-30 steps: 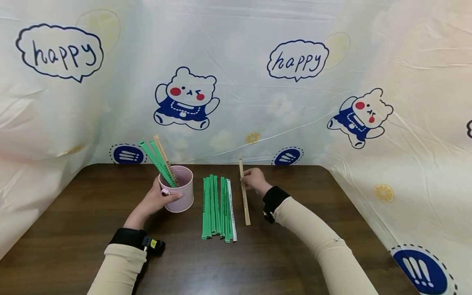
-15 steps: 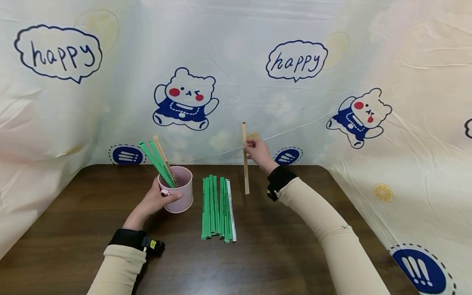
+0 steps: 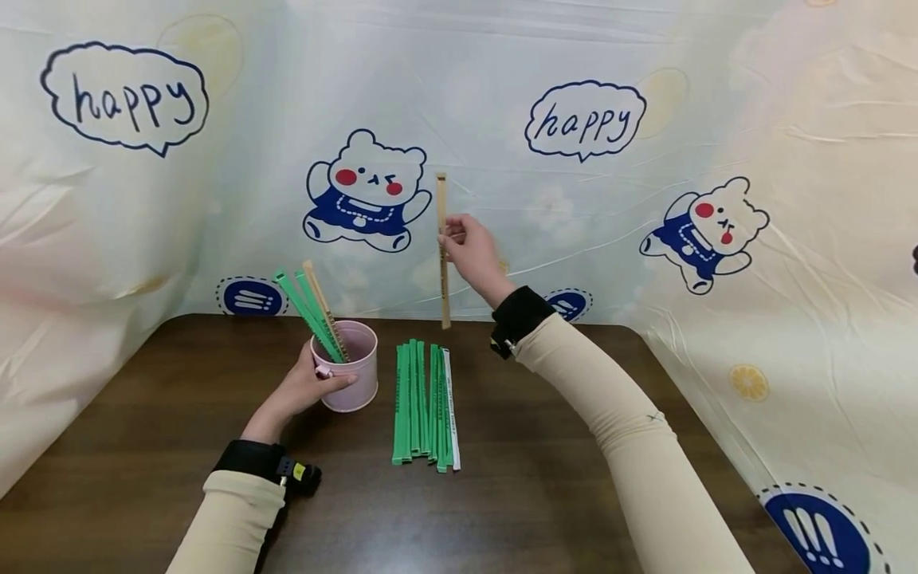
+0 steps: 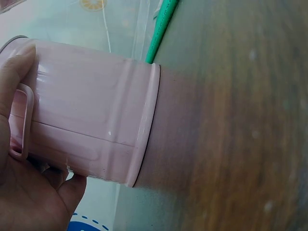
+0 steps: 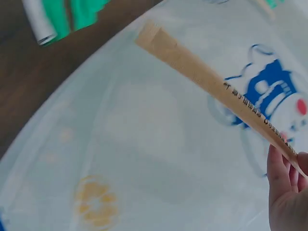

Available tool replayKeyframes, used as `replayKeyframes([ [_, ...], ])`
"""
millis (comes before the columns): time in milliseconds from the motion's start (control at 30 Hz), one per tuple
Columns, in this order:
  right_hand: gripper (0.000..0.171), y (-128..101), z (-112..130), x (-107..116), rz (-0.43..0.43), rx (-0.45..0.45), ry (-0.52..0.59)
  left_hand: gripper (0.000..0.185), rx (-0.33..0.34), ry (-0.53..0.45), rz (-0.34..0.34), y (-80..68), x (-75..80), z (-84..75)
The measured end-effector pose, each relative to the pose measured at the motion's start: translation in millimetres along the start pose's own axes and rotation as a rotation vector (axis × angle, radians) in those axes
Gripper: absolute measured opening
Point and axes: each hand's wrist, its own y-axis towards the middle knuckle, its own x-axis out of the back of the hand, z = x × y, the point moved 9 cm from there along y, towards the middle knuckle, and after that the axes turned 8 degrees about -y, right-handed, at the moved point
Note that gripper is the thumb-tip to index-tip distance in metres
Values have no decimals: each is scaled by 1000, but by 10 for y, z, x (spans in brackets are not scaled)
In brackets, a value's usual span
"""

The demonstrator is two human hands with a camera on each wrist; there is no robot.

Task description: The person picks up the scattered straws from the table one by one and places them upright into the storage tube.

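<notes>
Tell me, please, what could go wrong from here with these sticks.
The brown paper-wrapped stick might swivel, as the right hand pinches it at one spot. Near the pink bucket, it could snag on the green sticks leaning inside. The bucket might shift if the left hand loosens its grip.

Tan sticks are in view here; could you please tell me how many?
2: one tan stick held in the right hand, and another tan stick leaning in the pink bucket. More may be hidden inside the bucket.
</notes>
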Motion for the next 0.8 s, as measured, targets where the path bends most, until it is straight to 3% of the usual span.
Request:
replayKeyframes([
  [200,35,20,452,-299,32,72,79,110,-6,8,-5,-2,9,14],
  [367,32,-58,639,-602,83,139,107,109,-8,-4,-9,-6,-2,-3],
  [567,30,-250,598,-1002,128,203,30,108,-29,-14,-5,5,-30,-27],
  [800,29,-557,410,-1527,265,218,-101,108,-9,-7,-7,-7,0,-19],
])
